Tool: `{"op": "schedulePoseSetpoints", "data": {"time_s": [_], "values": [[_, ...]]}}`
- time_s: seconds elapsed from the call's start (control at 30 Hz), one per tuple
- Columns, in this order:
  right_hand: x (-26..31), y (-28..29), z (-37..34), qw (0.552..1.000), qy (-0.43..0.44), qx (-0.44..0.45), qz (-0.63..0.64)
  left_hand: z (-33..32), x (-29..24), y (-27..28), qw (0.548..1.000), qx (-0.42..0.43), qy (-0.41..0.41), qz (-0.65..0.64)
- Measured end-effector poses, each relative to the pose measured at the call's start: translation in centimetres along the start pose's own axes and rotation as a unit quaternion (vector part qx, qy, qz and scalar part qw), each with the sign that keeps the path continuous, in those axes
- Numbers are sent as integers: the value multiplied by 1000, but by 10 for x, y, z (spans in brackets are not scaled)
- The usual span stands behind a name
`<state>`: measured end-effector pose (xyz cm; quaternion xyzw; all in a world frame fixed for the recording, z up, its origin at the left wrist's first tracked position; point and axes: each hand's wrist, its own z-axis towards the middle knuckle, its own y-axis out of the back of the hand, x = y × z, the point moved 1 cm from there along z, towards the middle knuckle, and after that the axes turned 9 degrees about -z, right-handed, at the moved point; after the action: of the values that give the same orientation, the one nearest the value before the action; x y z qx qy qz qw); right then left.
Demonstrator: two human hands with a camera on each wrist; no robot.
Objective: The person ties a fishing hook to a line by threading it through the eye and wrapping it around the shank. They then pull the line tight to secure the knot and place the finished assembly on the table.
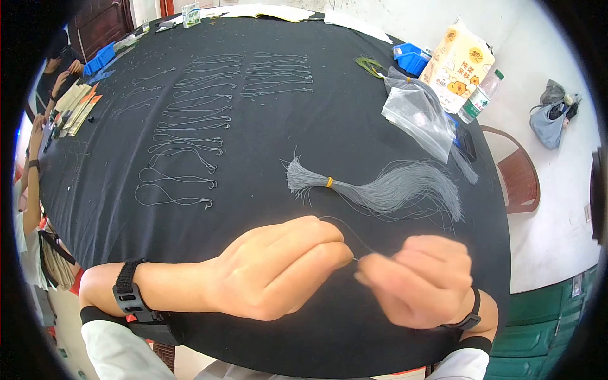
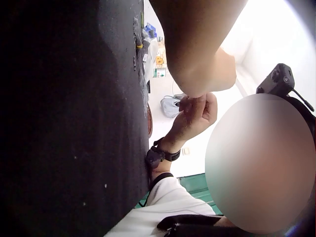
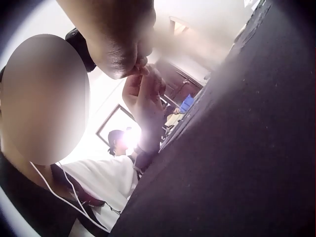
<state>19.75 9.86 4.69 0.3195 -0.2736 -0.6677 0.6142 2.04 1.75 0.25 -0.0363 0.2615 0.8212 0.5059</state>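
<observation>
A thin grey cord point(image 1: 349, 230) arcs between my two hands above the black-covered table. My left hand point(image 1: 285, 266) pinches it with thumb and curled index finger. Close by on the right, my right hand point(image 1: 419, 278) has its fingers curled with the thumb at the cord; it is slightly blurred. A short bit of cord shows between the fingertips. Just beyond the hands lies a bundle of grey cords point(image 1: 405, 190), bound by a yellow tie point(image 1: 329, 182). Both wrist views show the left hand point(image 2: 202, 74) and right hand point(image 3: 118, 44) meeting at the fingertips, the cord hidden there.
Looped grey cords point(image 1: 190, 138) lie in columns at left and centre. A clear plastic bag point(image 1: 415, 120), tissue pack point(image 1: 459, 66), bottle point(image 1: 482, 95) and blue bin point(image 1: 410, 58) stand at the right edge. Another person's arms point(image 1: 33, 171) reach in at far left.
</observation>
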Motion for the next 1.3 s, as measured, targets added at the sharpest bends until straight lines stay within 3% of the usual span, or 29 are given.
{"op": "schedulePoseSetpoints", "data": {"time_s": [0.13,0.3,0.4,0.5,0.6,0.67,0.73,0.8,0.83,0.93,1.0,1.07,1.13,1.23,1.3], "values": [[-12,-1,3,1000,-22,-12,-10,1,-2,2,1000,11,-13,-4],[-21,-11,2,987,-99,24,123,4,-2,3,1000,-2,5,-26],[-22,-20,-2,960,-157,56,225,2,-3,3,999,-10,29,-33],[-25,-23,-4,909,-221,142,322,3,-3,4,996,-16,65,-54],[-25,-28,-6,862,-255,162,406,7,-4,7,989,-6,118,-83],[-28,-34,-10,858,-248,189,409,9,-4,10,979,8,162,-121],[-29,-38,-13,849,-257,210,411,9,-3,13,962,26,209,-175],[-29,-41,-14,837,-283,224,411,9,-7,9,890,-24,329,-315],[-30,-43,-16,812,-310,229,438,8,-8,7,840,-48,384,-380],[-35,-43,-16,743,-380,231,500,8,-7,6,781,-64,441,-438],[-37,-39,-12,716,-413,216,520,8,-7,8,796,-60,436,-416],[-40,-38,-13,718,-416,112,547,8,-6,9,818,-49,431,-378],[-43,-37,-10,842,-322,-2,432,7,-6,9,845,-34,423,-325],[-39,-21,-7,929,-237,31,283,6,-6,9,873,-28,411,-260],[-30,-15,2,954,-185,35,233,6,-6,9,886,-24,396,-238]]}}
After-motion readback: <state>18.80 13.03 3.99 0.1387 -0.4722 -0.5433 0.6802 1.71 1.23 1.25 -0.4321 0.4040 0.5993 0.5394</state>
